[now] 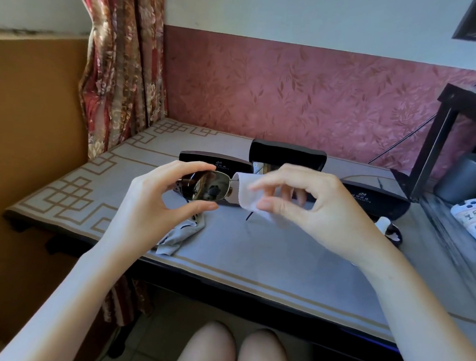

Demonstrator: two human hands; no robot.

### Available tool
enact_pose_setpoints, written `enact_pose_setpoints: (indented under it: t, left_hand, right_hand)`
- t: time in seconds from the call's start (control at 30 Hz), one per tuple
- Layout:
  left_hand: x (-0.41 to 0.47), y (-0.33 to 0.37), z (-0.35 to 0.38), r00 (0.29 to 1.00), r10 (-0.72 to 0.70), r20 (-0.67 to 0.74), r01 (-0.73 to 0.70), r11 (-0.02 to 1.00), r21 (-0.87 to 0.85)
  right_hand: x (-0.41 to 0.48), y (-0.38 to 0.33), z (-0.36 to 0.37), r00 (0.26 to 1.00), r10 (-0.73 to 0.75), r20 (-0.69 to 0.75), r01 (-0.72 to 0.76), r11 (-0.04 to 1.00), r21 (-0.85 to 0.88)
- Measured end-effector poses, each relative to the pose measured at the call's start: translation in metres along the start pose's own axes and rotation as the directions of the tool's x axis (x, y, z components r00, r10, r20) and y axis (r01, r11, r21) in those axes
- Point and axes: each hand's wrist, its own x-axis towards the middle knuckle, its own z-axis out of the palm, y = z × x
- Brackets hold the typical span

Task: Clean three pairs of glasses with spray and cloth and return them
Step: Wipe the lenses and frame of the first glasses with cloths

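Note:
My left hand (156,200) pinches a pair of metal-framed sunglasses (206,189) by the rim of one dark lens, held above the table. My right hand (308,205) grips a white cloth (248,193) wrapped over the other lens, thumb and fingers pressed on it. Behind the hands lie three black glasses cases: one at left (204,161), one standing open in the middle (288,154), one at right (376,198). A crumpled grey cloth (182,234) rests on the table below my left hand. No spray bottle is clearly visible.
The table (254,257) has a grey mat with a beige pattern. A black shelf (443,132) stands at right with a grey cylinder (466,178) and a white game controller (475,218). A small black-and-white item (389,229) lies by the right case. Curtain (120,67) at back left.

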Motion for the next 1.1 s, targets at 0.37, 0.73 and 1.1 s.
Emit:
enact_pose_setpoints:
  t: [0.37,0.73,1.1]
  left_hand:
    - [0.001,0.004,0.001,0.999,0.044,0.011,-0.045,0.999,0.024]
    - [0.001,0.001,0.005,0.999,0.05,0.002,-0.05,0.998,0.026]
    - [0.001,0.003,0.008,0.997,0.026,-0.072,-0.022,0.998,0.052]
  right_hand:
    - [0.038,0.007,0.0,0.932,0.233,0.277,-0.242,0.97,0.0]
    - [0.038,0.023,0.008,0.957,0.139,0.256,-0.209,0.94,0.269]
    - [0.052,0.043,0.0,0.926,0.054,0.374,-0.184,0.929,0.321]
